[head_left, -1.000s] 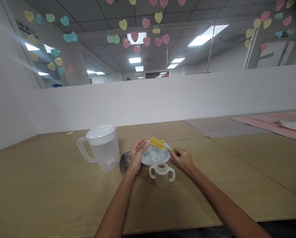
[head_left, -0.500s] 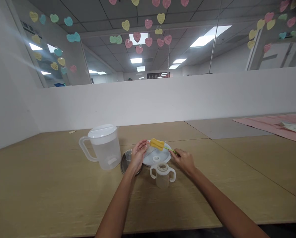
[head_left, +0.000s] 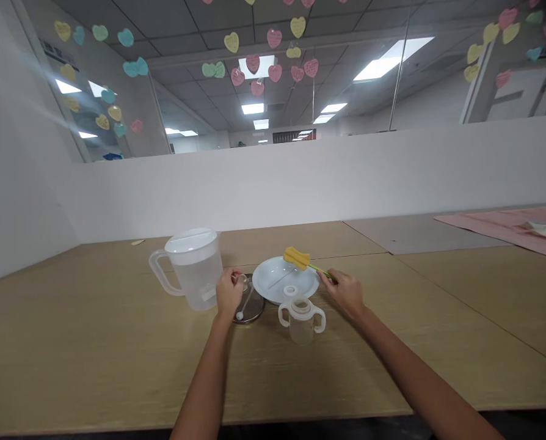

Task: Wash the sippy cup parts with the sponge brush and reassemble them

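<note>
Green between the fingers of the right hand (head_left: 345, 294), clamped on the handle of the sponge brush (head_left: 297, 258), slanting leftward and away to a yellow head over the far right of the white bowl (head_left: 261, 283); from that grip, leftward and nearer the body to the upright two-handled cup (head_left: 302, 328), closer than from the left hand (head_left: 229, 294), bunched at a clear cup (head_left: 244, 282) by the metal tray (head_left: 253, 314), whether clamped, cannot tell

The sponge brush (head_left: 297, 258) is yellow with a green handle — the bowl (head_left: 266, 275) beside it white, the cloth (head_left: 497, 223) far right of it pink.
</note>
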Available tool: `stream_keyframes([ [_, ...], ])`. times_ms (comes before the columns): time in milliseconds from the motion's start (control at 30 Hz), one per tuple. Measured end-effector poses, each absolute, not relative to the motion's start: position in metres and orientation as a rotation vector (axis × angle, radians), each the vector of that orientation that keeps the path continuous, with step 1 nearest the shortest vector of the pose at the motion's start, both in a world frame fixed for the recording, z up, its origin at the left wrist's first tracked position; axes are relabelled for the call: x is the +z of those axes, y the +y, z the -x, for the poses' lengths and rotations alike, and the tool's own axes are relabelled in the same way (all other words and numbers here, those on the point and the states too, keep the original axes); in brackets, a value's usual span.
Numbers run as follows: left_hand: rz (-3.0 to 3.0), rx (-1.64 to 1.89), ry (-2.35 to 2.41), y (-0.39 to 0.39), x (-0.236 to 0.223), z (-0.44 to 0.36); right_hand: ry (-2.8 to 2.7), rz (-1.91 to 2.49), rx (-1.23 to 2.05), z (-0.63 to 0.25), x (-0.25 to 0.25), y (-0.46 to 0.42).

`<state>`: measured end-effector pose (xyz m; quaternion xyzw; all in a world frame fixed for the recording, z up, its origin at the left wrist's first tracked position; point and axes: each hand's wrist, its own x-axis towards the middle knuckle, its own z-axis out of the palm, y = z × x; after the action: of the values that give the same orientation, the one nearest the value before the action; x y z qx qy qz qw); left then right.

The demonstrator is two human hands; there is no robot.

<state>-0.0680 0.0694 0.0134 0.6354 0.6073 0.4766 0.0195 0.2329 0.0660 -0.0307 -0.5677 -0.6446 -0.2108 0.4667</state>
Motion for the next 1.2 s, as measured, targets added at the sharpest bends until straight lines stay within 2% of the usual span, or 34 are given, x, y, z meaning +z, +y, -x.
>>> stream_keyframes([
  [167, -2.016, 1.003, 2.130, 0.071, 0.007, 0.071, -1.581, 1.409, -0.495, -0.233, -0.030, 0.065],
  [233, -2.012, 0.917, 2.153, 0.071, 0.006, 0.071, -1.579, 1.415, -0.494, -0.233, -0.029, 0.065],
  [300, -1.992, 0.923, 2.189, 0.070, 0.007, 0.071, -1.572, 1.419, -0.501, -0.233, -0.028, 0.065],
  [400, -2.034, 1.134, 2.168, 0.067, 0.012, 0.064, -1.564, 1.414, -0.512, -0.232, -0.027, 0.065],
  [533, -2.298, 1.427, 1.590, 0.061, 0.020, 0.037, -1.574, 1.410, -0.513, -0.232, -0.027, 0.065],
  [667, -2.523, 1.238, 1.091, 0.061, 0.021, 0.004, -1.576, 1.405, -0.510, -0.231, -0.027, 0.065],
  [733, -2.602, 1.104, 0.989, 0.064, 0.021, -0.006, -1.575, 1.402, -0.510, -0.231, -0.027, 0.065],
  [933, -2.656, 0.663, 1.311, 0.062, 0.025, -0.009, -1.580, 1.413, -0.495, -0.231, -0.028, 0.066],
  [1067, -2.437, 0.710, 1.338, 0.057, 0.029, -0.004, -1.584, 1.411, -0.501, -0.231, -0.029, 0.066],
  [1200, -2.045, 1.013, 1.144, 0.057, 0.030, 0.004, -1.576, 1.368, -0.492, -0.231, -0.029, 0.065],
])
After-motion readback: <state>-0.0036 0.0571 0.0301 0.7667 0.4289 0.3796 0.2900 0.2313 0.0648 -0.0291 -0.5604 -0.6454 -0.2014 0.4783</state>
